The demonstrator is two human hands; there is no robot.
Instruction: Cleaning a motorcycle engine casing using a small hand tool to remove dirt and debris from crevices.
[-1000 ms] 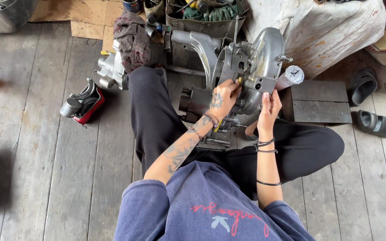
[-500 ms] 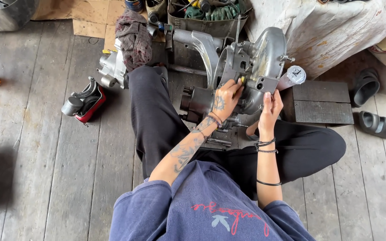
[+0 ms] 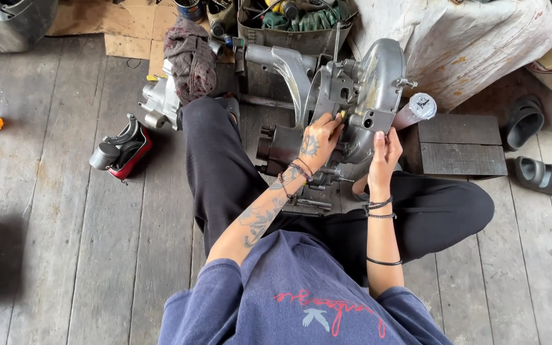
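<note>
A person seated on a weathered plank floor (image 3: 65, 255) works on a silver engine casing (image 3: 359, 96) lying between their legs. The left hand (image 3: 317, 142), tattooed on its back, is closed around a small yellow-tipped tool (image 3: 341, 115) pressed against the casing's middle. The right hand (image 3: 384, 156) grips the casing's lower right edge, fingers wrapped behind the metal and thumb pointing up. Just right of the casing, a grey cylinder (image 3: 414, 110) leans against a dark wooden block (image 3: 461, 147). A green tool tray (image 3: 295, 29) sits beyond the casing, near a crumpled checked rag (image 3: 190, 57) draped over another metal part (image 3: 158, 102). To the person's left lies a red and black part (image 3: 122, 150); dark sandals (image 3: 535, 150) rest at far right.
</note>
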